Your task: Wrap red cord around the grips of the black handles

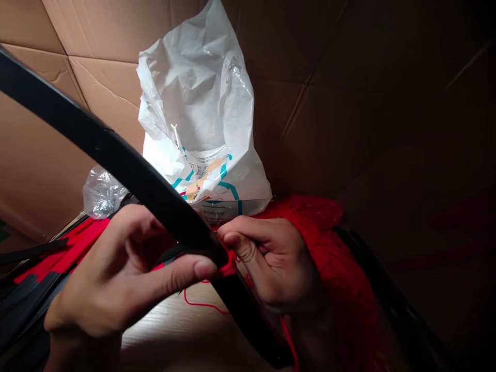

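A long black strip (135, 173) runs slantwise from the upper left down to the bottom right. My left hand (112, 274) is closed on it, thumb pressed at a small loop of red cord (228, 266) around the strip. On the strip's right side, my right hand (271, 253) is closed in a pinch on the red cord, close to that loop. Its fingertips partly hide the cord between them. A thin tail of the cord hangs in a curve below the left thumb, and another stretch runs down near the strip's lower end.
Behind the hands stands a crumpled white polyethylene bag (197, 98) against cardboard (104, 31). Clear plastic wrap (103, 194) lies at left, above red and dark strips (77, 243). A red netted heap (337, 268) sits at right over a pale wooden surface (174, 336). The right side is dark.
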`<action>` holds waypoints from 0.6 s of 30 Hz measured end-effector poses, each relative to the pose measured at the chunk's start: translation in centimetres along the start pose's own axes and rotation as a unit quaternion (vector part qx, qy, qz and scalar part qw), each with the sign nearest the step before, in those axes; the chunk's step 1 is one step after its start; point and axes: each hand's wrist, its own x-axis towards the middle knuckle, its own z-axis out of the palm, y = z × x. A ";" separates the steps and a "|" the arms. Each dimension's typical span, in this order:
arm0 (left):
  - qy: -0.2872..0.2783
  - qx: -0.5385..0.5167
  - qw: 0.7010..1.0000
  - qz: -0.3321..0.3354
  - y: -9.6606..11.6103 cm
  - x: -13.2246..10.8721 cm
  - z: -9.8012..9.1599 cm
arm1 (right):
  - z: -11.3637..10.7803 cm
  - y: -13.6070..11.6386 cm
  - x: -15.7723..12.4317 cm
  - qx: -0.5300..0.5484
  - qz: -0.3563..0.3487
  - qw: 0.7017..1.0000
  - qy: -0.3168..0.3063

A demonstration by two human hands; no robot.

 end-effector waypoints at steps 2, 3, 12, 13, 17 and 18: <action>-0.024 -0.028 0.999 0.004 -0.1 0.4 0.1 | 0.3 0.4 0.3 0.067 0.040 0.996 -0.044; -0.038 -0.037 0.999 0.008 -0.1 0.7 0.1 | 0.5 0.6 0.4 0.099 0.064 0.991 -0.063; -0.007 -0.167 0.985 -0.039 -1.1 3.2 1.0 | 3.4 1.9 -0.1 -0.016 0.007 0.998 0.064; -0.006 -0.167 0.985 -0.033 -1.3 3.3 1.1 | 3.8 1.8 0.0 0.001 0.006 0.997 0.074; 0.034 -0.156 0.987 -0.006 -2.3 3.8 1.0 | 4.7 1.2 0.8 0.058 -0.005 0.993 0.099; 0.049 -0.148 0.988 -0.001 -2.4 3.9 1.0 | 4.8 1.0 1.0 0.048 -0.007 0.994 0.103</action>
